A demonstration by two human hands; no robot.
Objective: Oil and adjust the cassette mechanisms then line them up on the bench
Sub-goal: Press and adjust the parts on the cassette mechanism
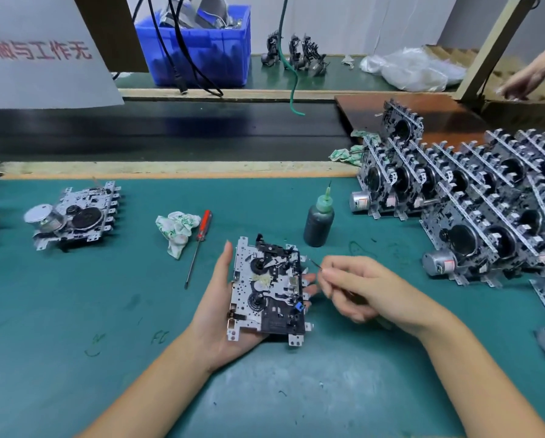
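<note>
A metal cassette mechanism (266,290) with black gears lies face up in my left hand (215,308), which cradles it from below, thumb along its left edge and fingertips curled round its right edge. My right hand (364,287) pinches a thin dark tool (314,263) whose tip sits at the mechanism's upper right edge. A dark oil bottle (319,221) with a green nozzle stands upright on the green mat just behind. Several finished mechanisms (473,200) stand in rows at the right. Another mechanism (75,213) lies flat at the left.
A red-handled screwdriver (199,245) and a crumpled rag (177,230) lie left of the bottle. A blue bin (201,49) and three upright mechanisms (296,53) stand on the far bench beyond a dark conveyor belt. Another person's hand (523,80) reaches in at the upper right.
</note>
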